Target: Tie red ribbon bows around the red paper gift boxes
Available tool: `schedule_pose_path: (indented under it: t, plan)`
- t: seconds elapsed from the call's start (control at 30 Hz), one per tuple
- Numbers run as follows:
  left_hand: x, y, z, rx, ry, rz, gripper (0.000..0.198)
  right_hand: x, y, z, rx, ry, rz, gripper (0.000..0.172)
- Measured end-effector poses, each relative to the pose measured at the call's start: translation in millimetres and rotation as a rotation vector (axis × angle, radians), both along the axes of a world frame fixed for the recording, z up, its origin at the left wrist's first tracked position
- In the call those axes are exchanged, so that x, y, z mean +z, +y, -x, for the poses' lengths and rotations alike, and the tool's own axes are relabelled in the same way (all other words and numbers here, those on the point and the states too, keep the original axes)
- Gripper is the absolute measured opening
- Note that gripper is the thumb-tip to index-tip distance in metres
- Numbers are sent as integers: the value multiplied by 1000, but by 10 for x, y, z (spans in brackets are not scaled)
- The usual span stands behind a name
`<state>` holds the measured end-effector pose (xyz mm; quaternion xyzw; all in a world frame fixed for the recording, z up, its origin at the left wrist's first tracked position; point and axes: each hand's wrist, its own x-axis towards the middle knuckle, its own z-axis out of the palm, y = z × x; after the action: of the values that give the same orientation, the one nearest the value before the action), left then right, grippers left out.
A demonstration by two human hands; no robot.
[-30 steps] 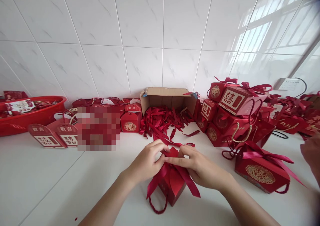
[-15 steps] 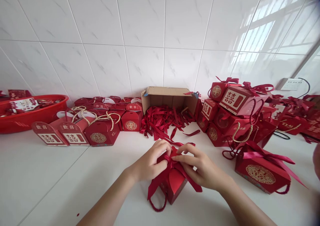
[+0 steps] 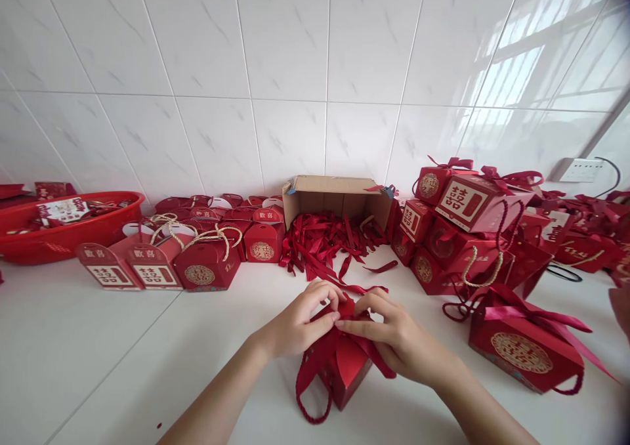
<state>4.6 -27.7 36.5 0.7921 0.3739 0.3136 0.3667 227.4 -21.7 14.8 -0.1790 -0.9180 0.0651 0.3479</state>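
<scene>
A red gift box [image 3: 347,363] stands on the white table in front of me, its rope handle [image 3: 314,412] hanging down at the near side. Across its top runs a dark red ribbon [image 3: 315,358], with tails draped to both sides. My left hand [image 3: 308,320] pinches the ribbon at the top of the box from the left. From the right, my right hand [image 3: 388,327] pinches it too, and the thumbs and fingertips of both hands meet there. The fingers partly hide the ribbon's middle, so its knot cannot be made out.
An open cardboard box [image 3: 339,186] spills loose red ribbons [image 3: 319,241] behind my hands. Stacked gift boxes [image 3: 457,202] stand at right, a ribboned box [image 3: 524,350] nearer. Several boxes [image 3: 207,264] and a red basin [image 3: 98,235] are at left. Part of another person shows at the right edge.
My fingertips have drawn closer together over the ribbon, and my right thumb and index finger have shifted slightly. The whole view has moved a little.
</scene>
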Motion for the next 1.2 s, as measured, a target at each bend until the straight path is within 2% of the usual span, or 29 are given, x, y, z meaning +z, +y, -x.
schedule_pose_path:
  t: [0.23,0.53,0.77,1.0,1.2]
  plan:
    - [-15,-2,-17,26,-52,58,10,46,-37,26,-27,-90,-22,45]
    - [-27,16,-52,217,-44,1,17,37,-88,22,-37,-148,64,46]
    - [51,8,-22,125,-65,51,19,43,-60,30,-31,-126,68,45]
    - [49,2,16,33,17,68,27,28,-53,25,-21,-122,65,45]
    - [61,-9,0,15,-3,147,30,0,-40,22,-1,-88,63,46]
